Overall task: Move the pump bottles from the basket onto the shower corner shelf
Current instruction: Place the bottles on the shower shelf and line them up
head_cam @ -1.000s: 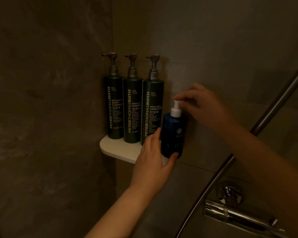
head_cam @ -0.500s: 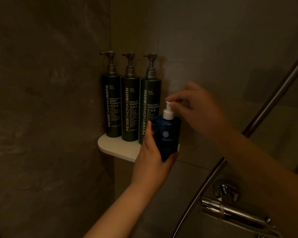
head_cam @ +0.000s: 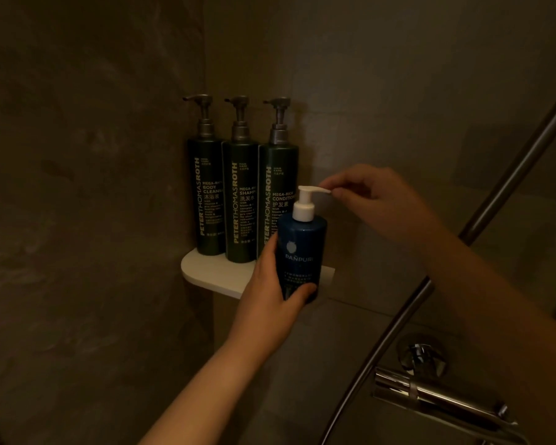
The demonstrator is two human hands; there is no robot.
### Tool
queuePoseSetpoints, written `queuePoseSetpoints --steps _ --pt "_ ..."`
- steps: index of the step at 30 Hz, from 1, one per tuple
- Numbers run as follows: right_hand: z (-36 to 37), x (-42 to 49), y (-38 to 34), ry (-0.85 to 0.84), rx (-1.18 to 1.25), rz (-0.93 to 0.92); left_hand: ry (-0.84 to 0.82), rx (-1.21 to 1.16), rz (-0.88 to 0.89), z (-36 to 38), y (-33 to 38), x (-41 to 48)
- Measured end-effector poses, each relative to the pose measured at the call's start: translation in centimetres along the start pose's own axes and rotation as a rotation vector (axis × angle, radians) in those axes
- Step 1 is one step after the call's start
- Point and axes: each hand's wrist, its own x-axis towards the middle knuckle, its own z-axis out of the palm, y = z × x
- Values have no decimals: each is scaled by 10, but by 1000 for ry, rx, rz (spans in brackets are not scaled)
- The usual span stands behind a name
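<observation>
Our left hand (head_cam: 272,284) is curled round the lower body of the blue Pañpuri pump bottle (head_cam: 304,248), thumb across its front. It holds the bottle upright at the front edge of the white corner shelf (head_cam: 212,273); we cannot tell whether the base rests on it. Our right hand (head_cam: 379,203), above and to the right of the left, pinches the tip of the white pump nozzle (head_cam: 312,189) between thumb and forefinger. Just behind the left hand's fingers stands the conditioner bottle (head_cam: 278,175). The shampoo bottle (head_cam: 241,200) and body cleanser bottle (head_cam: 206,194) continue the close row further left, filling the back of the shelf. Bare shelf shows left of the left hand. Below the right forearm run the shower hose (head_cam: 377,345) and the chrome mixer valve (head_cam: 430,396).
</observation>
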Motion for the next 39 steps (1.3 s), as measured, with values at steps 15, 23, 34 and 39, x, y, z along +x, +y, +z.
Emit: queuePoseSetpoints --steps 15,23,34,39 --pt "-3 -8 -8 47 -26 -38 4 14 -18 2 1 -1" --pt "0 -16 -18 22 -12 -78 16 38 -6 3 0 -1" --pt "-4 -13 -10 11 82 -90 2 11 -15 2 1 -1" --pt "4 -6 -5 -128 90 -153 0 21 -11 2 0 0"
